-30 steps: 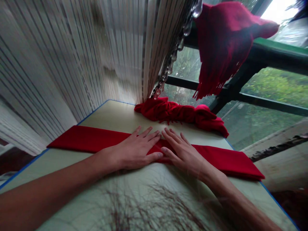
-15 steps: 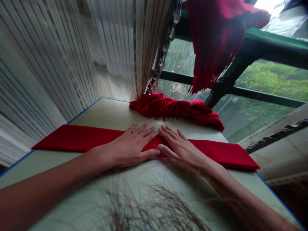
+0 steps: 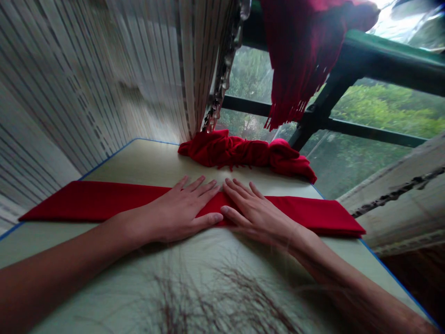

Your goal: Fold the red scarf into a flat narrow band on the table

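Observation:
A long red scarf (image 3: pixel 93 202), folded into a flat narrow strip, lies across the table (image 3: pixel 139 162) from side to side. My left hand (image 3: pixel 181 208) rests flat on its middle, fingers spread. Beside it my right hand (image 3: pixel 255 208) lies palm down on the same cloth, fingers stretched out. The thumbs almost meet over the strip, and neither hand grips anything. Behind the hands, a crumpled red scarf (image 3: pixel 243 150) with fringe lies along the table's far edge.
Another fringed red scarf (image 3: pixel 302 60) hangs over the green window rail (image 3: pixel 392 51). A pale striped curtain (image 3: pixel 146 60) stands along the left and back. Loose strands of hair (image 3: pixel 222 292) cross the lower view. The table has a blue edge.
The view has shifted, so the table and scarves sit further left and slightly higher in the picture. Both hands stay flat on the folded scarf, their thumbs still close together.

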Demonstrator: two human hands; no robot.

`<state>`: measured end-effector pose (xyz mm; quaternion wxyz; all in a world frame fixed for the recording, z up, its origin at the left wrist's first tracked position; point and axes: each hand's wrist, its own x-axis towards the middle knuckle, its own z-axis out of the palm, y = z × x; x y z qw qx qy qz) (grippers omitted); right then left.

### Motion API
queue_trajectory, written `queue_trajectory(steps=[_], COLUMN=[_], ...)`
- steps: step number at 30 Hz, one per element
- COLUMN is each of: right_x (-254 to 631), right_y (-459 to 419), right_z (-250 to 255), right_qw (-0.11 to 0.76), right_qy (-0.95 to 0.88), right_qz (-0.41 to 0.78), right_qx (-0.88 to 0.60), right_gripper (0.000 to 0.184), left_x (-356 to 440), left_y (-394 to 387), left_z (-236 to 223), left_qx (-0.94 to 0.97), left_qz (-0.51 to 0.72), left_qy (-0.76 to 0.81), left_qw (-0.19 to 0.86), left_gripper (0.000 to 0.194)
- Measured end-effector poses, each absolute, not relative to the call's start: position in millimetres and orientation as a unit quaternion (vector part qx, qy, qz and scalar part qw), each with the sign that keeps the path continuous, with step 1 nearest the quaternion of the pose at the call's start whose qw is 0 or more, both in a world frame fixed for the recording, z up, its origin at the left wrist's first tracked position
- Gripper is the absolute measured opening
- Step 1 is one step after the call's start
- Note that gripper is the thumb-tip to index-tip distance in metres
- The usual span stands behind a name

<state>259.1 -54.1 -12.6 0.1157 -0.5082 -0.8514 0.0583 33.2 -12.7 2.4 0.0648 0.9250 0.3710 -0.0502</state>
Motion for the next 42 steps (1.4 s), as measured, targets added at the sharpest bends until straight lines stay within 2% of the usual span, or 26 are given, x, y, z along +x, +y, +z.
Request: queue_trajectory(steps=[5, 6, 8, 11, 18, 22, 31, 42], right_x=[256.7, 257.1, 258.0, 257.5, 258.7, 265.5, 259.1, 259.2], right_y=[-51.9, -51.6, -51.4, -52.9, -55.3, -53.9, -56.9, -58.4], right_z=[-2.6, -0.3, 2.9, 3.6, 8.9, 16.0, 12.7, 11.6], right_qw=[0.276, 0.306, 0.343, 0.354, 0.239, 0.207, 0.222, 0.232], right_qy=[-0.827, -0.816, -0.803, -0.796, -0.783, -0.762, -0.772, -0.768], right_qz=[0.013, 0.006, 0.002, 0.027, 0.038, 0.025, 0.017, -0.003], right_qx=[-0.490, -0.490, -0.486, -0.491, -0.573, -0.614, -0.596, -0.597], right_gripper=[0.021, 0.018, 0.023, 0.033, 0.043, 0.048, 0.065, 0.075], left_x=[31.6, 31.4, 31.2, 31.4, 31.6, 32.1, 29.4, 30.8], left_y=[-13.0, -13.0, -12.9, -12.8, -12.7, -14.0, -12.1, -11.7], left_z=[1.7, 2.0, 2.9, 4.3, 5.1, 7.4, 5.1, 5.3], left_qx=[0.928, 0.928, 0.929, 0.929, 0.928, 0.929, 0.937, 0.935], left_qz=[-0.038, -0.036, -0.035, -0.038, -0.035, -0.036, -0.017, -0.019], left_qy=[0.364, 0.362, 0.361, 0.361, 0.363, 0.360, 0.339, 0.345], left_qw=[0.071, 0.074, 0.076, 0.076, 0.077, 0.079, 0.080, 0.086], left_gripper=[0.081, 0.082, 0.081, 0.079, 0.081, 0.078, 0.079, 0.077])
